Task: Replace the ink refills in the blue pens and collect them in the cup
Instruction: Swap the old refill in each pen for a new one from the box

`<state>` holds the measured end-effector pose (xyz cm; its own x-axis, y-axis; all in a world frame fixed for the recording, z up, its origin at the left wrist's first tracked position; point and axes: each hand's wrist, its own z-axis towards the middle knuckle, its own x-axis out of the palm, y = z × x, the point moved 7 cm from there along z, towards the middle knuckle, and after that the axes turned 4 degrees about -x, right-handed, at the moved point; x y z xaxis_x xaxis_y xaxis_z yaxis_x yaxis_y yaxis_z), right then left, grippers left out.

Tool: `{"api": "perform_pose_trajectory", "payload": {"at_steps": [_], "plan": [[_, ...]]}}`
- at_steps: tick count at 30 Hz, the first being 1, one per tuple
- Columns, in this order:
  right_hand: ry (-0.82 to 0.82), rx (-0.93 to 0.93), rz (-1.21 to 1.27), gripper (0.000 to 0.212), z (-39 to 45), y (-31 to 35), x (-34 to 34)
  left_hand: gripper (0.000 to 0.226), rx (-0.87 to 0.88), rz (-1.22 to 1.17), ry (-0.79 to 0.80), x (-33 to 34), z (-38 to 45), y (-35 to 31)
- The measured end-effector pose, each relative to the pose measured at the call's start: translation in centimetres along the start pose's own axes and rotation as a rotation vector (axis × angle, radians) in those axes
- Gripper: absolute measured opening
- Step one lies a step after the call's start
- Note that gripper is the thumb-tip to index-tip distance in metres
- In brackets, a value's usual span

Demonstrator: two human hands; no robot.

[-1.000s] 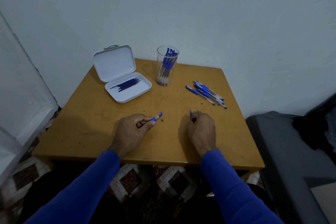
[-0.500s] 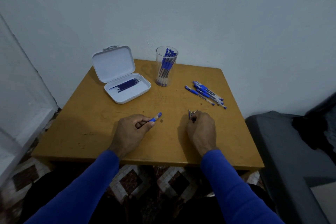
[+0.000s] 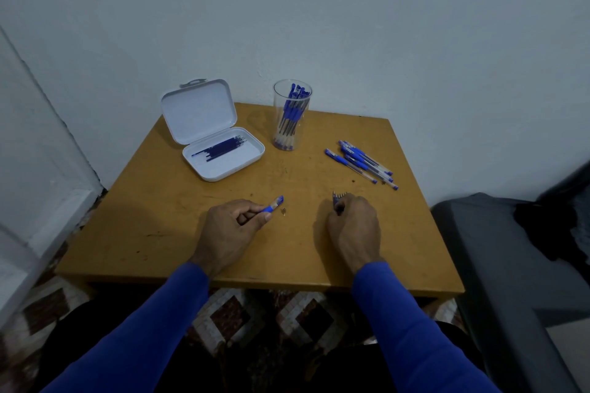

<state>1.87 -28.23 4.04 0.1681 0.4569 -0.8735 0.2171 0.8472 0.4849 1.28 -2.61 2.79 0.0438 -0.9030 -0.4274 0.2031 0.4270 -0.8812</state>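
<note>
A: Your table (image 3: 159, 217) first: case (image 3: 223, 156) open with refills (image 3: 220, 148), cup (image 3: 292, 115) partly filled, a pile of pens (image 3: 360, 161) waiting on the right.

B: So you're roughly midway?

A: I'd say so. Your left hand (image 3: 230, 226) pinches a pen (image 3: 274, 203); your right hand (image 3: 352, 226) curls round thin sticks (image 3: 336, 196), probably spent refills. A tiny part (image 3: 283, 210) lies between your hands. Nothing blocks the cup.
</note>
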Motion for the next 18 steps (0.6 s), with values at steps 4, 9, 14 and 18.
{"api": "perform_pose_trajectory", "payload": {"at_steps": [4, 9, 14, 18], "plan": [[-0.003, -0.011, 0.001, 0.021, -0.1, 0.0, 0.0, 0.010, 0.002, 0.008, -0.003, 0.0, 0.0, -0.1], [-0.009, -0.049, 0.011, 0.018, 0.0, 0.9, 0.0, 0.012, -0.035, 0.005, -0.025, -0.3, 0.3, 0.0], [-0.003, -0.201, -0.022, 0.020, 0.2, 4.6, 0.5, 0.008, -0.040, -0.010, -0.030, -1.2, 1.2, -0.6], [0.056, -0.319, -0.034, 0.021, 1.3, 9.5, 1.6, 0.009, -0.055, -0.035, -0.093, -3.6, 1.9, -0.1]]}}
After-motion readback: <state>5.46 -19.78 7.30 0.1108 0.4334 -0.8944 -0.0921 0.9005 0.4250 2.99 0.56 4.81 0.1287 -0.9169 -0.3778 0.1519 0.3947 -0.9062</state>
